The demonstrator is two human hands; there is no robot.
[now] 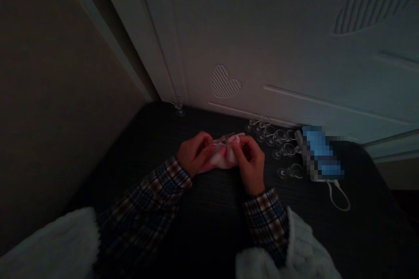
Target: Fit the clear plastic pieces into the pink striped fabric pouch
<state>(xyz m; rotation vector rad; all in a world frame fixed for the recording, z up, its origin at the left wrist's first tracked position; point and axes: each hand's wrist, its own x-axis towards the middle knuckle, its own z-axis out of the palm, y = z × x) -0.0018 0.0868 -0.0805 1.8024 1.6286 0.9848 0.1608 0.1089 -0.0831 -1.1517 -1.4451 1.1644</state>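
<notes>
Both of my hands meet over the middle of a dark tabletop (pixel 203 200). My left hand (pixel 196 153) is closed around a small clear glass piece wrapped in a white-pink cloth (pixel 222 159). My right hand (pixel 250 161) pinches the same cloth from the right side, fingers curled. The glass piece is mostly hidden by the cloth and fingers; the scene is dim. Plaid cuffs and white fluffy sleeves cover my forearms.
Several small clear stemmed glasses (pixel 278 139) lie and stand to the right of my hands, and a single one (pixel 177 104) stands at the far edge by the white door panel (pixel 262 52). A blurred blue-lit device (pixel 321 152) with a white cable (pixel 338 196) lies at the right.
</notes>
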